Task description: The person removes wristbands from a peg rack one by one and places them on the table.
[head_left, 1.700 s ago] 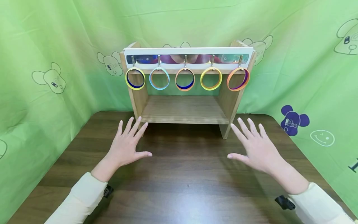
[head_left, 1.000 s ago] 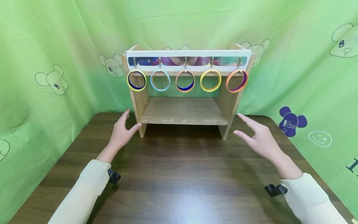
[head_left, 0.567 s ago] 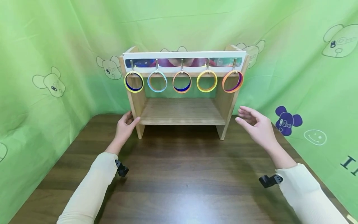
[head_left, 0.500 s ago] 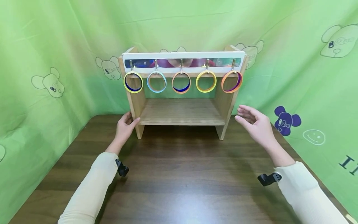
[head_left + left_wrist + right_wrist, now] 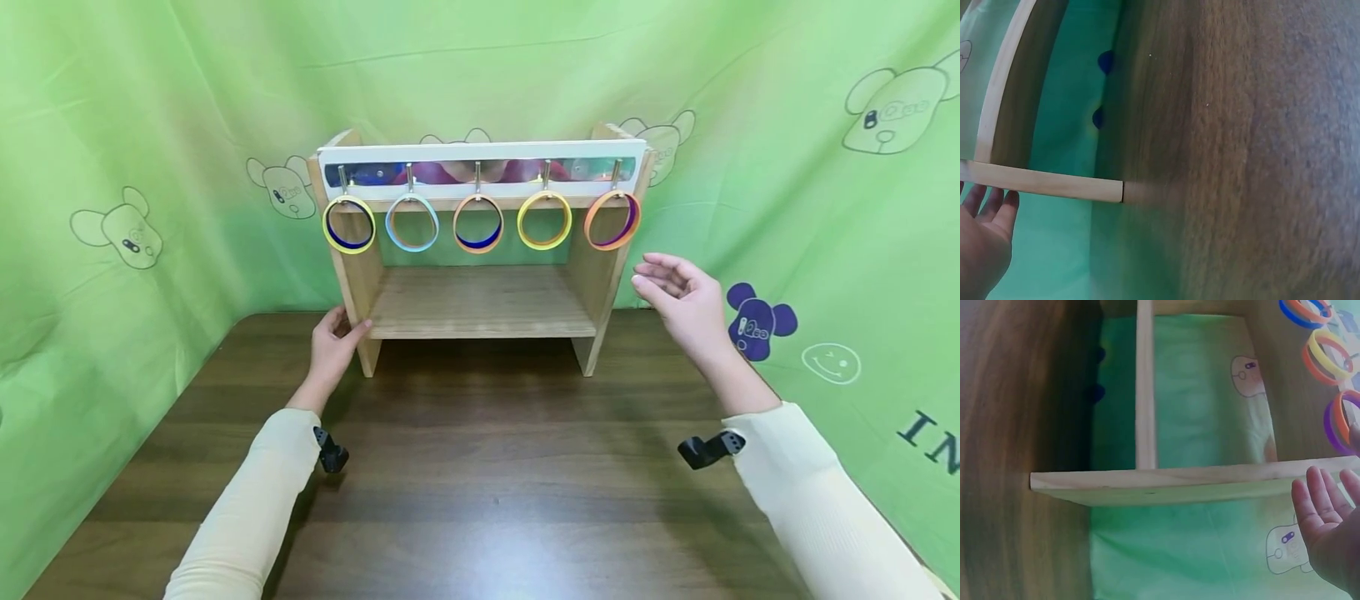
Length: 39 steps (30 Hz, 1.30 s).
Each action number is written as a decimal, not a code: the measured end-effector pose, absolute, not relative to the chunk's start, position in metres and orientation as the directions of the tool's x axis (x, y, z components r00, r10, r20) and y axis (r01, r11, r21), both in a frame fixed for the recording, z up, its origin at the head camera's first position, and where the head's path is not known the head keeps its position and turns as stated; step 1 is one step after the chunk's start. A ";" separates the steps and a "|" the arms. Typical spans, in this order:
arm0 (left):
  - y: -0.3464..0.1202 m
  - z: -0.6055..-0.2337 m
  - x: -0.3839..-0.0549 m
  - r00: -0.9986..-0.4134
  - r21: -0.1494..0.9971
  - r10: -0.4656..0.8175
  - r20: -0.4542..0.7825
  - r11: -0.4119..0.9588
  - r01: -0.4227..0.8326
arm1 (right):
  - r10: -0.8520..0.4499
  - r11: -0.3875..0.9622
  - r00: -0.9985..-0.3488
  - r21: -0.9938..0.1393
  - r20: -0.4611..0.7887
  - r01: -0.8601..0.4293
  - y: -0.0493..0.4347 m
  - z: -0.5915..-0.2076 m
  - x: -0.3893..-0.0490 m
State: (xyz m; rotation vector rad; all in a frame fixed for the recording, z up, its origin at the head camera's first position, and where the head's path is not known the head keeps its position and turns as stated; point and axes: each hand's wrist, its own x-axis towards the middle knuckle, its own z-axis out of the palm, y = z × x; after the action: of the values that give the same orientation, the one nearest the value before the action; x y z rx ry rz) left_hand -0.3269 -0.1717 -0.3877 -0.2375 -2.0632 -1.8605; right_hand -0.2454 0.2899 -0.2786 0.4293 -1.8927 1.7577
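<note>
A wooden shelf (image 5: 483,300) stands on the table, with rings hanging in a row from hooks along its white front rail. My left hand (image 5: 330,354) holds the shelf's left side panel, thumb on the front edge and fingers along the outer face. In the left wrist view, those fingers (image 5: 1007,212) lie against the panel's outside. My right hand (image 5: 686,312) is raised just right of the right panel, fingers loosely bent and holding nothing. Nearest to it hangs the orange and purple ring (image 5: 634,218); in the right wrist view, the thumb overlaps that ring (image 5: 1335,432).
Left of that ring hang a yellow ring (image 5: 544,245), an orange and blue ring (image 5: 480,247), a light blue ring (image 5: 412,247) and a yellow and blue ring (image 5: 349,248). A green printed curtain (image 5: 187,125) surrounds the brown table (image 5: 450,467).
Both hands were spread flat in front of the shelf. The left has moved in and taken hold of the left panel. The right has risen toward the rightmost ring, its fingers bending.
</note>
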 end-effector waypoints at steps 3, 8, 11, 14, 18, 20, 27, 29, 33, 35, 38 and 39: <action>-0.170 -0.389 -0.327 -0.922 0.927 -0.124 0.368 0.125 0.353 | 0.126 0.005 -0.822 -0.828 0.556 -0.560 0.290 -0.276 -0.249; -0.169 -0.392 -0.329 -0.910 0.916 -0.135 0.392 0.141 0.374 | 0.154 -0.115 -0.844 -0.839 0.514 -0.532 0.286 -0.269 -0.251; -0.169 -0.394 -0.329 -0.906 0.913 -0.136 0.400 0.140 0.382 | 0.165 -0.153 -0.857 -0.846 0.488 -0.511 0.284 -0.266 -0.253; -0.169 -0.395 -0.330 -0.910 0.917 -0.140 0.391 0.139 0.373 | 0.162 -0.197 -0.870 -0.848 0.466 -0.491 0.283 -0.261 -0.254; -0.169 -0.396 -0.329 -0.910 0.920 -0.154 0.386 0.140 0.367 | 0.151 -0.263 -0.889 -0.849 0.433 -0.458 0.280 -0.254 -0.256; -0.169 -0.396 -0.329 -0.906 0.918 -0.161 0.392 0.138 0.372 | 0.145 -0.290 -0.897 -0.849 0.417 -0.442 0.280 -0.251 -0.258; -0.170 -0.399 -0.332 -0.902 0.914 -0.160 0.402 0.127 0.385 | 0.125 -0.344 -0.922 -0.856 0.366 -0.386 0.278 -0.243 -0.263; -0.170 -0.400 -0.333 -0.903 0.915 -0.155 0.400 0.127 0.383 | 0.119 -0.360 -0.928 -0.856 0.352 -0.371 0.276 -0.241 -0.264; -0.171 -0.398 -0.333 -0.913 0.922 -0.138 0.383 0.117 0.369 | 0.113 -0.382 -0.937 -0.856 0.331 -0.348 0.274 -0.240 -0.266; -0.170 -0.393 -0.328 -0.920 0.926 -0.122 0.373 0.114 0.360 | 0.109 -0.395 -0.941 -0.854 0.321 -0.338 0.274 -0.240 -0.267; -0.168 -0.382 -0.318 -0.923 0.927 -0.104 0.370 0.114 0.358 | 0.099 -0.413 -0.945 -0.851 0.311 -0.323 0.273 -0.240 -0.269; -0.167 -0.378 -0.315 -0.923 0.926 -0.100 0.370 0.116 0.359 | 0.094 -0.419 -0.947 -0.850 0.308 -0.318 0.273 -0.241 -0.269</action>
State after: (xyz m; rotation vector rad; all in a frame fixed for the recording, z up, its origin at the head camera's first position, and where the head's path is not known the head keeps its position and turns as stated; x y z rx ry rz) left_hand -0.3151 -0.1668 -0.3784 -0.2525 -2.0592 -1.8675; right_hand -0.2694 0.2725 -0.2405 0.3120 -1.5297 2.4373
